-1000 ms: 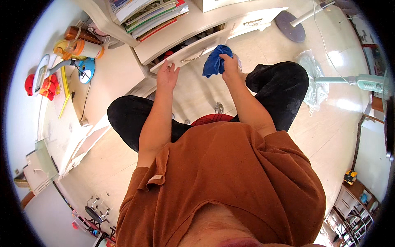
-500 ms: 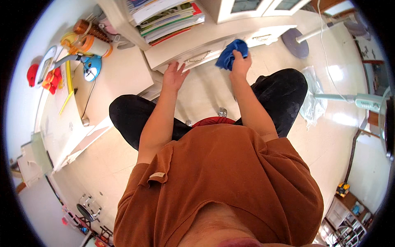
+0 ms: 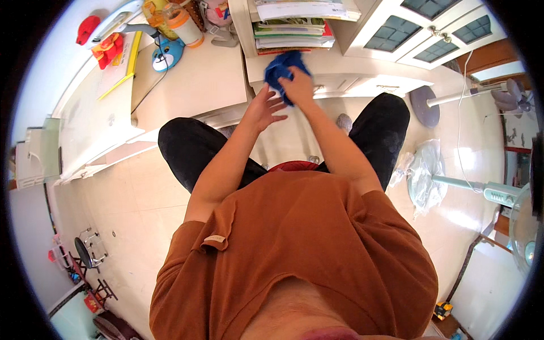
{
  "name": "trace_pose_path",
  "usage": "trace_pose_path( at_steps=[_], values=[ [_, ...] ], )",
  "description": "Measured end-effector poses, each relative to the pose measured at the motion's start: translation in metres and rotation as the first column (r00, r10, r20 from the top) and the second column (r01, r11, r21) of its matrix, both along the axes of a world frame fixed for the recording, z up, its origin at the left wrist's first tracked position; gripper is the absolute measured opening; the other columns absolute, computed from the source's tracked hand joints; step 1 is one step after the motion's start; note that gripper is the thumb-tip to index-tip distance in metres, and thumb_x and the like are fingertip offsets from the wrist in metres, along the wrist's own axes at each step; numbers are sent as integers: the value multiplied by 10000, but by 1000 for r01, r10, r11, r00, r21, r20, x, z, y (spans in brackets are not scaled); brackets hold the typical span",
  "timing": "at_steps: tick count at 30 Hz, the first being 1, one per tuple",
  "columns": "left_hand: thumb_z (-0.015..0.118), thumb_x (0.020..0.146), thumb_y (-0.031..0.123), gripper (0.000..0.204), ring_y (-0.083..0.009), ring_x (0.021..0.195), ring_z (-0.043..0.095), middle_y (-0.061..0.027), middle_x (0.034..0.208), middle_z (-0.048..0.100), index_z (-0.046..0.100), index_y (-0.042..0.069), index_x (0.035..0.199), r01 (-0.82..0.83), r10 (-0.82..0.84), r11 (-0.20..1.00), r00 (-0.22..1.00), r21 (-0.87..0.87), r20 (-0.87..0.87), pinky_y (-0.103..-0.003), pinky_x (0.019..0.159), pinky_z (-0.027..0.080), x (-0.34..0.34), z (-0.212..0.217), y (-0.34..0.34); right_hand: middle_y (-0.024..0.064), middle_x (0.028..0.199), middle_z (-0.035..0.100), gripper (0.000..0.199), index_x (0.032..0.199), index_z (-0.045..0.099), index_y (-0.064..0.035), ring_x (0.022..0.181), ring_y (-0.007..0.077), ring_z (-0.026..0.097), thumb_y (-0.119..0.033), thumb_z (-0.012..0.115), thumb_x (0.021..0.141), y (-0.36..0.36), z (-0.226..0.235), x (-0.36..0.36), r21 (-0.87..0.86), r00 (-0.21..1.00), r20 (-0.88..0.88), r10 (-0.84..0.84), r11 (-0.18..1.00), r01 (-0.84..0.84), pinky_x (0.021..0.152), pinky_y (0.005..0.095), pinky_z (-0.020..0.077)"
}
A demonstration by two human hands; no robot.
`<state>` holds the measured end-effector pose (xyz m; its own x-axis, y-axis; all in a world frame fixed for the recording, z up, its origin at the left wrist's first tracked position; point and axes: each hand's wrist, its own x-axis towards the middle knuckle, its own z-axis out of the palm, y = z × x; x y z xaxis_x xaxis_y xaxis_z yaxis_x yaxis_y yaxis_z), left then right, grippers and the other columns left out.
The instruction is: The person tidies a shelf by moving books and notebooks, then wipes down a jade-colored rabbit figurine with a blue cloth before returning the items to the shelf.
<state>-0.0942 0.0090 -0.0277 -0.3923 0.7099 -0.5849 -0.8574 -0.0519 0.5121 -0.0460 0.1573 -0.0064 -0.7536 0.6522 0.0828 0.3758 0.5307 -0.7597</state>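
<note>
In my right hand (image 3: 298, 88) is a bunched blue cloth (image 3: 277, 69), held up against the front edge of the white cabinet (image 3: 340, 65). My left hand (image 3: 264, 109) is just to the left and nearer to me, its fingers spread and nothing in it. A small gap seems to lie between its fingertips and the cloth. Below the cabinet top runs a row of white drawers with metal handles (image 3: 387, 88); the cloth and my right hand hide part of them. Books and papers (image 3: 294, 34) are stacked on the shelf right behind the cloth.
A pale desk (image 3: 198, 85) at the left bears a blue animal-faced lamp (image 3: 167, 54) and an orange-white bottle (image 3: 184, 25). Glass-paned cabinet doors (image 3: 433, 42) stand at the back right. On the right are a plastic bag (image 3: 426, 175), a cable and fans (image 3: 501, 195).
My right hand has carried the blue cloth leftward along the cabinet, close to my left hand. The view has turned, shifting the desk and shelf to the right in the picture.
</note>
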Motion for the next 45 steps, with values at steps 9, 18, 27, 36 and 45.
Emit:
trace_pose_path(
  at_steps=[9, 18, 27, 36, 45],
  values=[
    [671, 920, 381, 426, -229, 1031, 640, -79, 1121, 648, 571, 71, 1195, -361, 392, 894, 917, 264, -75, -382, 919, 517, -17, 69, -71, 239, 1065, 674, 529, 1164, 632, -16, 995, 398, 645, -300, 672, 720, -110, 59, -26, -237, 902, -203, 380, 875, -422, 891, 409, 508],
    [757, 826, 218, 329, -204, 668, 672, -96, 857, 682, 615, 37, 1061, -606, 561, 767, 471, 212, -681, -335, 552, 565, -110, 171, -171, 92, 1179, 627, 423, 1254, 589, -57, 1032, 189, 619, -134, 678, 848, -93, 93, -6, -244, 776, -441, 451, 772, -587, 837, 310, 516],
    [746, 781, 420, 714, -321, 968, 676, -260, 1050, 689, 595, -158, 1173, -859, -272, 231, 394, -457, -878, -360, 863, 520, -302, 154, -338, 89, 1070, 670, 342, 1217, 572, -33, 912, 188, 643, -192, 634, 920, 11, 96, 10, -750, 911, -406, -64, 594, -292, 726, 323, 535],
    [632, 929, 374, 386, -169, 979, 648, -75, 1071, 684, 641, 59, 1153, -209, -25, 966, 502, -150, -864, -315, 820, 511, -150, 169, -81, 169, 1041, 685, 399, 1105, 577, 9, 873, 220, 654, -365, 572, 966, 89, 142, -32, -883, 893, -327, -311, 437, -171, 678, 348, 529],
    [566, 974, 432, 514, -329, 1095, 616, -242, 1195, 606, 516, 4, 1253, 88, -32, 986, 934, 141, -357, -435, 866, 545, -115, 159, 54, 166, 844, 701, 253, 908, 614, -2, 692, 233, 670, -250, 579, 941, 106, 118, -45, -852, 844, -420, -334, 465, -240, 646, 351, 533]
  ],
)
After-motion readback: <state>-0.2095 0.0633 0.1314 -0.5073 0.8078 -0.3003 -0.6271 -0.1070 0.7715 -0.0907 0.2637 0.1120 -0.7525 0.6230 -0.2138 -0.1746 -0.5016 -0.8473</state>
